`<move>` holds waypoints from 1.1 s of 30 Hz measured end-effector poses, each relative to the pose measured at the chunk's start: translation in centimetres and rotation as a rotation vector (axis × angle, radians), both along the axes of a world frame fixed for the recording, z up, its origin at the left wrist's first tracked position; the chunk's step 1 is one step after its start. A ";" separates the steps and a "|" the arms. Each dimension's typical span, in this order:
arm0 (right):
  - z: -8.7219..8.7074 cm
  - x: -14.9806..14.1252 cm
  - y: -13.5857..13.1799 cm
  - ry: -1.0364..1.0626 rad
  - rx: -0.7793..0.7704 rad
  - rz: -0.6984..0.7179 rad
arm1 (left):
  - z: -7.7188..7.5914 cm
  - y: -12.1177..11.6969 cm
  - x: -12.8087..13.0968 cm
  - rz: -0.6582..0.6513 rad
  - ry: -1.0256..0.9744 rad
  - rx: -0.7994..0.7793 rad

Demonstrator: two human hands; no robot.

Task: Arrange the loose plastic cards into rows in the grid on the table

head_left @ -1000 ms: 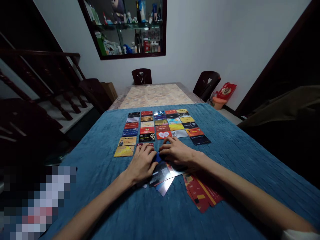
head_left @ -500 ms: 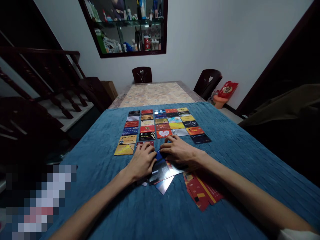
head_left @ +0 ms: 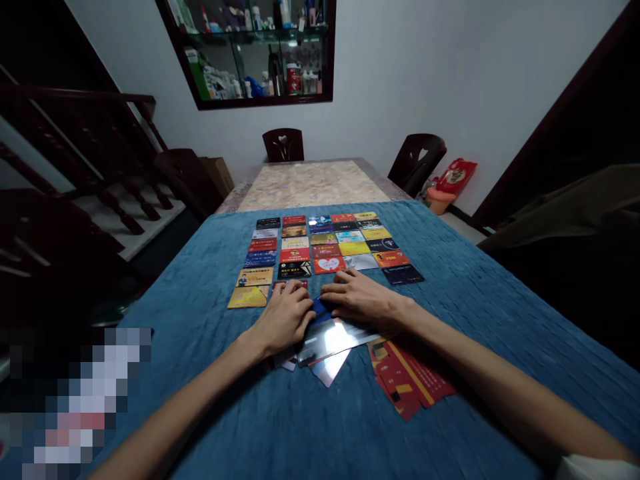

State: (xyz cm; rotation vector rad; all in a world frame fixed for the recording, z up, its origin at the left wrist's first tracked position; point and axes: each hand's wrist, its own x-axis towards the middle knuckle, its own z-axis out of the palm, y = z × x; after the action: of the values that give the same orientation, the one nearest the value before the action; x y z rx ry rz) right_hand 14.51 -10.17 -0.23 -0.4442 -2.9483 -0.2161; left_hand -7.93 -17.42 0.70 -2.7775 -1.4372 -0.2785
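Rows of printed plastic cards lie flat on the blue cloth. My left hand (head_left: 285,313) rests palm down with its fingertips over a dark red card (head_left: 277,285), fingers loosely bent and slightly apart. Its thumb lies near a pile of larger, shiny cards (head_left: 320,343). Palm down too, my right hand (head_left: 365,297) reaches across the top of that pile, beside a blue card (head_left: 323,308). Its fingers are bent and apart, just below a white-heart card (head_left: 329,265) and a silver card (head_left: 361,261). What lies beneath its fingers is hidden.
A fan of red cards (head_left: 413,380) lies below my right forearm. A black card (head_left: 403,274) ends the right column; a gold card (head_left: 248,297) ends the left one. Chairs (head_left: 283,145) stand around the table (head_left: 315,183). A red bag (head_left: 456,175) sits at the right wall.
The view has tilted slightly. Both hands stay in nearly the same place, with small finger shifts. Glare on the shiny pile has moved, and more of the red fan shows.
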 end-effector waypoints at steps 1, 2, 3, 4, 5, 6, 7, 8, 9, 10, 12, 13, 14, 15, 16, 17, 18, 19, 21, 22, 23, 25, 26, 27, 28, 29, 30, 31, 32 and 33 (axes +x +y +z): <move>-0.1 0.0 0.0 0.002 0.011 0.000 | 0.1 0.0 0.0 -0.001 0.001 -0.008; -0.2 -0.1 0.1 0.002 0.022 0.001 | 0.1 -0.1 -0.1 -0.002 0.004 -0.015; -0.3 -0.1 0.1 0.001 0.031 0.005 | 0.1 -0.1 -0.1 -0.003 0.009 -0.020; -0.4 -0.2 0.2 0.001 0.039 0.009 | 0.1 -0.1 -0.1 -0.002 0.014 -0.024; -0.5 -0.2 0.2 0.002 0.046 0.014 | 0.1 -0.2 -0.1 0.000 0.019 -0.027; -0.6 -0.2 0.3 0.006 0.051 0.018 | 0.1 -0.2 0.0 0.000 0.024 -0.030; -0.7 -0.2 0.3 0.015 0.054 0.022 | 0.1 -0.2 0.0 0.000 0.027 -0.031; -0.8 -0.2 0.3 0.025 0.055 0.025 | 0.1 -0.3 0.0 -0.001 0.029 -0.030; -0.9 -0.2 0.4 0.036 0.053 0.027 | 0.1 -0.3 0.0 -0.001 0.028 -0.027; -1.0 -0.2 0.4 0.046 0.052 0.030 | 0.1 -0.3 0.0 -0.001 0.028 -0.024; -1.1 -0.2 0.4 0.055 0.054 0.035 | 0.2 -0.4 0.1 0.002 0.026 -0.020; -1.1 -0.2 0.4 0.057 0.058 0.036 | 0.2 -0.4 0.1 0.004 0.024 -0.018; -1.2 -0.2 0.4 0.058 0.060 0.035 | 0.2 -0.4 0.0 0.003 0.022 -0.017; -1.3 -0.2 0.5 0.061 0.062 0.035 | 0.2 -0.4 0.0 0.001 0.017 -0.014; -1.3 -0.2 0.5 0.066 0.063 0.034 | 0.2 -0.4 0.0 -0.002 0.010 -0.010; -1.4 -0.2 0.6 0.074 0.063 0.034 | 0.3 -0.4 0.0 -0.004 0.003 -0.006; -1.5 -0.2 0.6 0.083 0.062 0.035 | 0.3 -0.4 0.0 -0.006 -0.003 -0.002; -1.6 -0.2 0.7 0.092 0.062 0.037 | 0.3 -0.4 -0.1 -0.005 -0.008 0.002; -1.7 -0.1 0.9 0.113 0.061 0.044 | 0.5 -0.4 -0.1 -0.008 -0.016 0.008; -1.7 -0.1 1.0 0.126 0.059 0.049 | 0.5 -0.4 -0.1 -0.012 -0.021 0.009; -1.8 0.0 1.1 0.138 0.058 0.054 | 0.6 -0.4 -0.1 -0.017 -0.027 0.011; -1.8 0.1 1.2 0.168 0.057 0.065 | 0.7 -0.3 -0.2 -0.029 -0.044 0.019; -1.7 0.1 1.2 0.185 0.056 0.069 | 0.7 -0.3 -0.3 -0.034 -0.050 0.028; -1.7 0.1 1.2 0.203 0.054 0.071 | 0.8 -0.3 -0.3 -0.039 -0.052 0.040; -1.7 0.1 1.2 0.221 0.050 0.072 | 0.7 -0.2 -0.4 -0.047 -0.049 0.053; -1.7 0.1 1.2 0.240 0.043 0.072 | 0.7 -0.1 -0.4 -0.057 -0.042 0.067; -1.8 0.1 1.2 0.257 0.035 0.072 | 0.7 -0.1 -0.5 -0.071 -0.033 0.080; -1.8 0.1 1.2 0.275 0.026 0.072 | 0.7 0.0 -0.5 -0.087 -0.026 0.094; -1.8 0.0 1.3 0.291 0.018 0.073 | 0.7 0.1 -0.5 -0.103 -0.021 0.108; -1.9 0.0 1.3 0.307 0.013 0.075 | 0.7 0.1 -0.6 -0.118 -0.018 0.120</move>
State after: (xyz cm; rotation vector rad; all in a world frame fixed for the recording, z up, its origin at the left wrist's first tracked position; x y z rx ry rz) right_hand 14.48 -8.91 -2.14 -0.3307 -2.6551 -0.1435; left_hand -8.49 -17.29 1.40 -2.7728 -1.2188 -0.3784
